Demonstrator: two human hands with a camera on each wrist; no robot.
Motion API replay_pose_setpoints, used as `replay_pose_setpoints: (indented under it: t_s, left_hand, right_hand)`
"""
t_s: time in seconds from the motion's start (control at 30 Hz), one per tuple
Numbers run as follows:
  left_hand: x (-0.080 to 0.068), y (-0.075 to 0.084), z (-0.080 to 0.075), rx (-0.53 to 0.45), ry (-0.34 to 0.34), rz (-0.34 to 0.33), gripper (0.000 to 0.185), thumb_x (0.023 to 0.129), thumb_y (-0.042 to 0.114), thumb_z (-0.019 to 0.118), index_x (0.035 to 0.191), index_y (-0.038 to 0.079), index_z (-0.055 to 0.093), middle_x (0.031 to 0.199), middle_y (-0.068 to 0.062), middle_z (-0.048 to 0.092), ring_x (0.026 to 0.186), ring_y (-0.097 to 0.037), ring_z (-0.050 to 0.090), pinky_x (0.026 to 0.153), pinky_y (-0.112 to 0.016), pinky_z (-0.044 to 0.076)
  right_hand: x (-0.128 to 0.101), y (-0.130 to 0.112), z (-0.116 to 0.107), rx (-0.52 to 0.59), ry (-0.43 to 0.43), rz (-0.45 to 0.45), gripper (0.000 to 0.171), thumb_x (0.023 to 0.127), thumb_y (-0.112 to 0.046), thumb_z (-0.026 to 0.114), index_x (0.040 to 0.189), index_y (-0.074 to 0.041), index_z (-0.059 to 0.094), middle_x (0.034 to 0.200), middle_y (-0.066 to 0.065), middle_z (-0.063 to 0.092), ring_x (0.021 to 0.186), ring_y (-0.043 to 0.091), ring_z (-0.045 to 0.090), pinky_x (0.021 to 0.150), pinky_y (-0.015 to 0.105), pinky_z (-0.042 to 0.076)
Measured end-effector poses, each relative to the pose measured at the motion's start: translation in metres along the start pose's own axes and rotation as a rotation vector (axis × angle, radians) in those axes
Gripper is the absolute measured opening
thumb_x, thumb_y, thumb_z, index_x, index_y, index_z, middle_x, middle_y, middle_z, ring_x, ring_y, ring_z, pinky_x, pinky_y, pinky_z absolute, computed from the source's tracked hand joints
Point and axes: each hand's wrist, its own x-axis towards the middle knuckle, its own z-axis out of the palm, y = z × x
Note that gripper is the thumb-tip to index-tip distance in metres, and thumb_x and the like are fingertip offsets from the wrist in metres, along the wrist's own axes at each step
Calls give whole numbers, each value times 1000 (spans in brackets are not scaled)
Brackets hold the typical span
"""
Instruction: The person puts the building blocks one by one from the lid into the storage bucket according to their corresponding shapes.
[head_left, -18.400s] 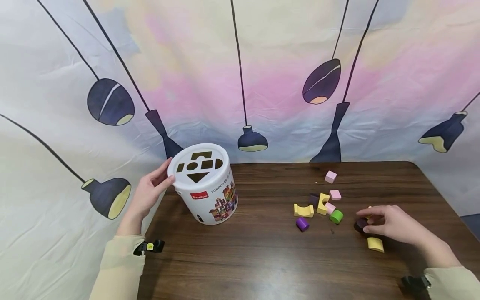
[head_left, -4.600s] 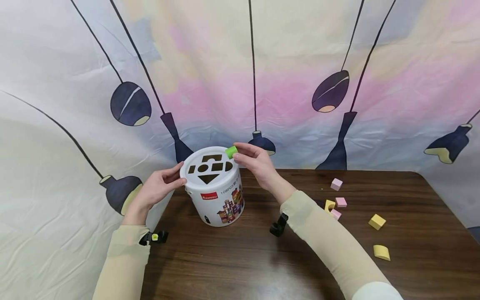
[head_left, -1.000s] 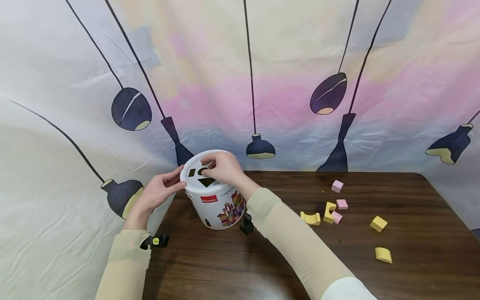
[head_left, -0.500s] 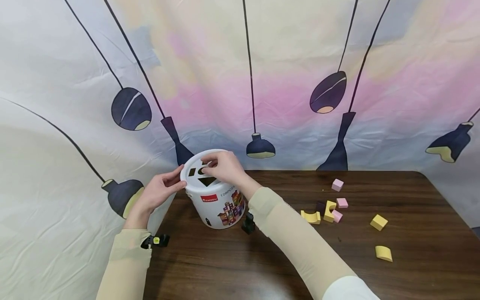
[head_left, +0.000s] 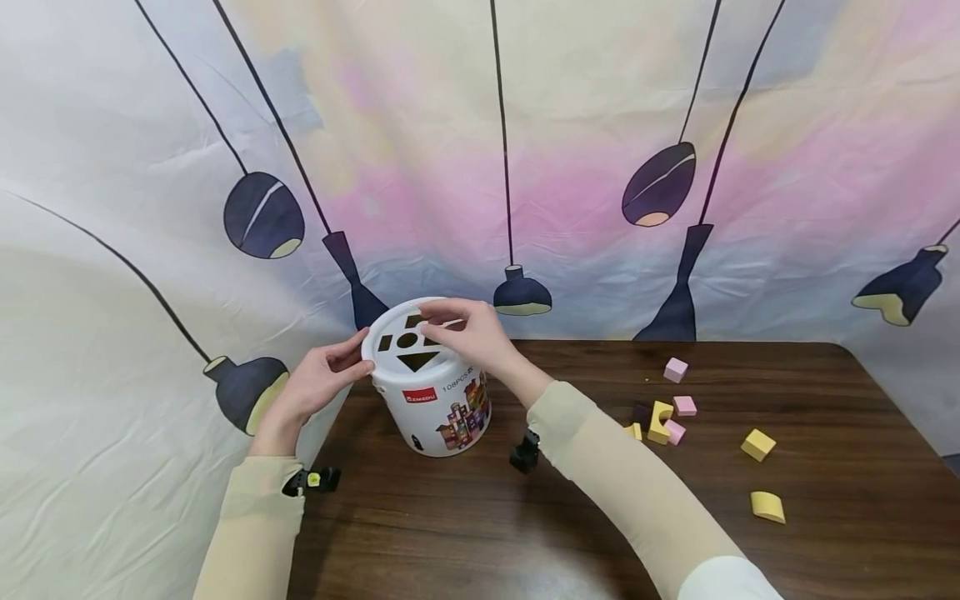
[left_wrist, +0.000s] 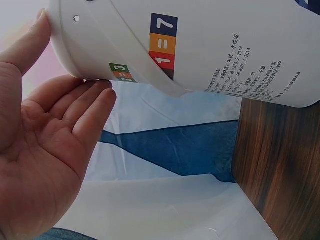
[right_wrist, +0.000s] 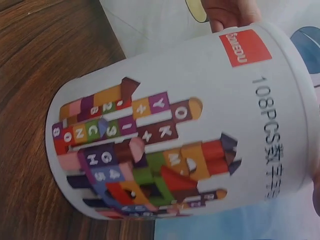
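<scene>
A white lidded bucket [head_left: 420,425] printed with toy-block pictures stands upright on the wooden table. Cut-out shapes, including a triangle and a circle, pierce its lid [head_left: 386,362]. My left hand [head_left: 318,379] holds the bucket at the left of its rim; in the left wrist view the thumb and fingertips meet its wall [left_wrist: 125,45]. Over the lid's right half is my right hand [head_left: 480,337], thumb and forefinger extended and apart, with no block showing between them. It covers some of the right-hand holes. The right wrist view mostly shows the bucket's printed side [right_wrist: 210,100].
Right of the bucket lie pink blocks [head_left: 675,370], a yellow arch block [head_left: 659,422] and a dark block [head_left: 641,413]. My right sleeve partly hides another yellow block [head_left: 635,431]. Farther right are a yellow block [head_left: 757,445] and a curved one [head_left: 767,507]. A painted cloth [head_left: 585,167] hangs behind.
The green cylinder, pinched over the lid earlier, is out of sight. Over the last half second my right hand has drawn rightward, uncovering the round hole. My left hand stays at the rim.
</scene>
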Motion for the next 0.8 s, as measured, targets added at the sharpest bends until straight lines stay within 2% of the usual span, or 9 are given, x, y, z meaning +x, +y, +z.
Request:
replay_pose_setpoints:
  t_s: [0.27, 0.43, 0.6, 0.8]
  left_hand:
    - [-1, -1, 1, 1, 3, 2, 72, 103, 30, 76, 164, 11, 42, 160, -15, 49, 146, -32, 49, 112, -47, 45]
    - [0, 1, 2, -5, 0, 1, 72, 104, 30, 75, 164, 10, 42, 161, -14, 48, 146, -32, 49, 112, -45, 45]
    - [0, 1, 2, -2, -5, 5, 72, 104, 30, 75, 165, 10, 42, 161, -15, 48, 146, -32, 49, 112, -45, 45]
    - [0, -2, 2, 1, 5, 1, 73, 103, 33, 76, 164, 10, 42, 161, -15, 48, 146, -33, 50, 112, -46, 45]
  right_hand:
    - [-14, 11, -23, 28, 65, 3, 36, 99, -20, 80, 133, -10, 77, 123, 6, 78, 107, 19, 75, 93, 37, 62]
    - [-23, 20, -41, 30, 93, 3, 35, 101, -20, 78, 134, -10, 76, 126, 11, 76, 110, 21, 74, 94, 39, 62]
    - [-35, 31, -63, 15, 146, 6, 36, 100, -16, 80, 134, -7, 76, 128, 11, 76, 115, 23, 72, 96, 39, 61]
    - [-54, 44, -89, -37, 172, 43, 37, 99, -19, 80, 134, -8, 76, 127, 11, 76, 115, 23, 71, 98, 41, 59]
